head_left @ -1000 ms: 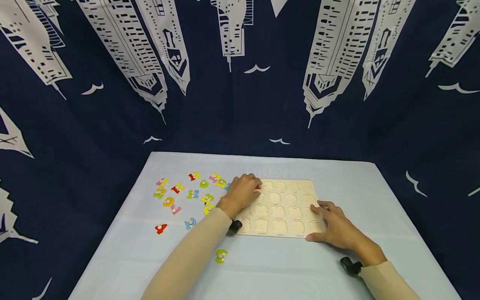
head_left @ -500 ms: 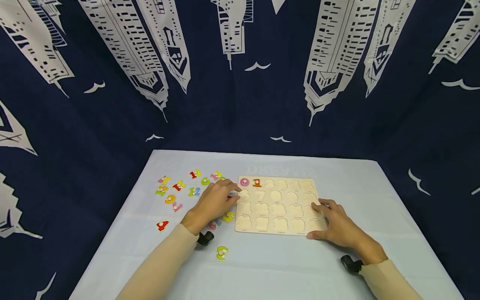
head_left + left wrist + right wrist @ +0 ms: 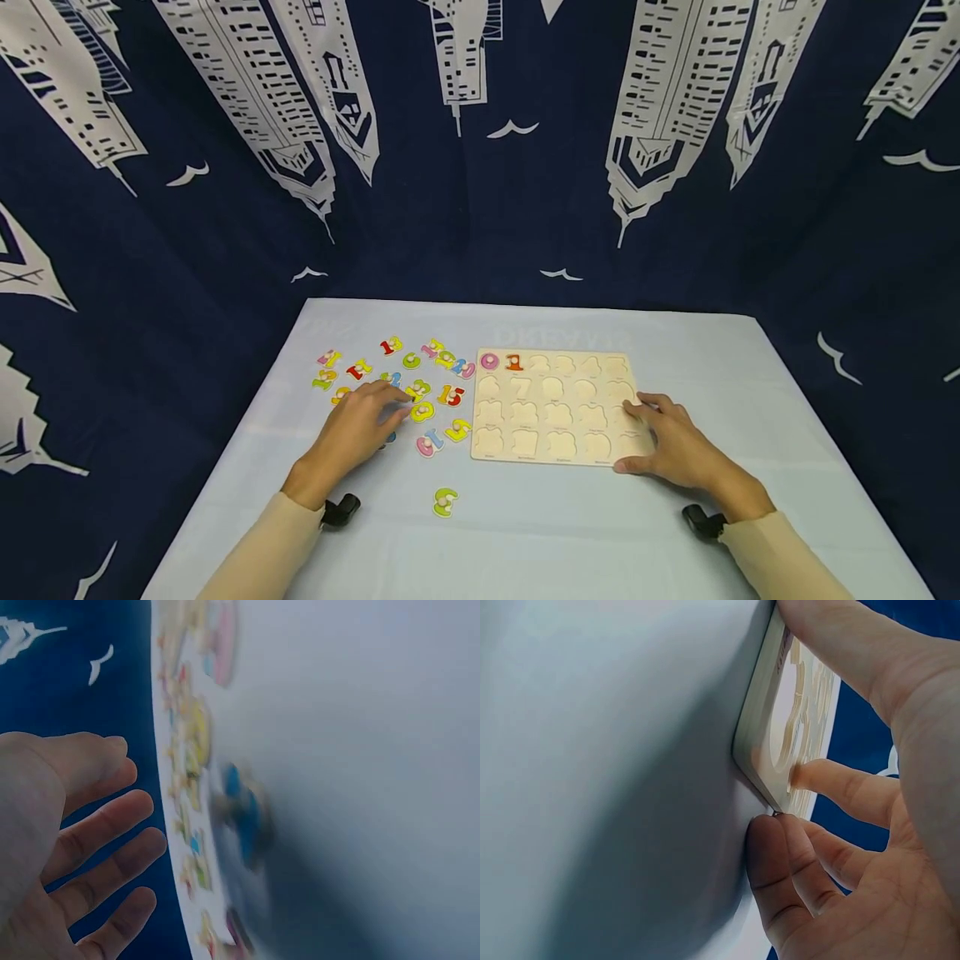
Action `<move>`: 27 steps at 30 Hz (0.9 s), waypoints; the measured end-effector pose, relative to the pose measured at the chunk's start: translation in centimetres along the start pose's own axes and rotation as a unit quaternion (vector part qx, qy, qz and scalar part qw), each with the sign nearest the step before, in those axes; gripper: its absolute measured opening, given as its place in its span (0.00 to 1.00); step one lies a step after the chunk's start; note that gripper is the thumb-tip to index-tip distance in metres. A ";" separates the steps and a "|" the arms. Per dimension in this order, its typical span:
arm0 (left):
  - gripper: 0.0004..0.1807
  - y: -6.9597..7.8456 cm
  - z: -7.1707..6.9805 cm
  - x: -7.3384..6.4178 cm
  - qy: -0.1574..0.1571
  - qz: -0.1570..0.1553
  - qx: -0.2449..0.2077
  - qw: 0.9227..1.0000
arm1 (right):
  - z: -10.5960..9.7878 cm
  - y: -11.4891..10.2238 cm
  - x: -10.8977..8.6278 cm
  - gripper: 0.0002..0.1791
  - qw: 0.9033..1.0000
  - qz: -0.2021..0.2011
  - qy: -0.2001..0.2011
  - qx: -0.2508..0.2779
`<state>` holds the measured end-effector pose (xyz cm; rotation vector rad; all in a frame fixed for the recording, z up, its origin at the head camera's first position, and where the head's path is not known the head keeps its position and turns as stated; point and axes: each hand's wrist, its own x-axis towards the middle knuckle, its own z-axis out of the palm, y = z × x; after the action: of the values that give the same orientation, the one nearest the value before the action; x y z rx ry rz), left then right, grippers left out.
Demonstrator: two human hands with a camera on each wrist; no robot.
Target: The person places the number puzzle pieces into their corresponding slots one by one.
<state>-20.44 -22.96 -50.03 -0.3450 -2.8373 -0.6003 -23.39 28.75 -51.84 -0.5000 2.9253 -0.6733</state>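
Note:
A wooden number puzzle board [image 3: 555,353] lies on the white table. A pink 0 piece [image 3: 489,361] and a red 1 piece [image 3: 513,362] fill its first two far-row slots; the other slots show bare wood. My right hand [image 3: 678,446] grips the board's right end, thumb on the near edge and index finger on top. To the board's left, my left hand [image 3: 356,429] hovers over loose number pieces, fingers loosely bent and holding nothing. A yellow 0 piece [image 3: 422,412] lies near its fingertips. In the left wrist view, a blurred blue piece [image 3: 246,814] is beside the hand.
Scattered left of the board are several number pieces, among them a red 15 [image 3: 451,396] and a yellow 5 [image 3: 457,430]. A green 3 [image 3: 444,502] lies nearer the front. A dark blue printed cloth [image 3: 465,217] hangs behind the table.
My left hand has moved from the board's far left corner leftward and nearer, over the loose pieces. The red 1 now shows uncovered in its slot. My right hand has stayed at the board.

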 end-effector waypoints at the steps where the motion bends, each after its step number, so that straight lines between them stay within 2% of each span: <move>1: 0.13 -0.3 -0.1 -0.4 0.000 -0.004 0.001 1.000 | 0.0 0.0 0.0 0.65 1.000 0.000 0.000 0.000; 7: 0.11 -1.4 -0.2 -2.7 -0.004 -0.009 0.000 1.000 | 0.1 0.1 0.1 0.65 1.000 -0.001 0.000 -0.001; 14: 0.13 -0.9 0.3 -4.5 -0.010 0.029 0.002 1.000 | 0.0 0.0 0.2 0.65 1.000 -0.003 -0.002 0.003; 20: 0.16 0.9 1.3 -5.2 -0.031 0.065 0.024 0.997 | 0.0 -0.1 0.1 0.65 1.000 -0.001 -0.003 0.005; 22: 0.17 1.2 1.5 -5.2 -0.035 0.069 0.024 0.997 | 0.0 0.0 0.1 0.65 1.000 -0.001 -0.003 0.006; 27: 0.18 1.3 1.7 -5.4 -0.023 0.066 0.027 0.997 | 0.1 0.1 0.1 0.64 1.000 -0.002 -0.003 0.007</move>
<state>-15.30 -22.11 -52.46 -0.5393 -2.8402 -0.4931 -23.48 28.76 -51.91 -0.5057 2.9128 -0.6919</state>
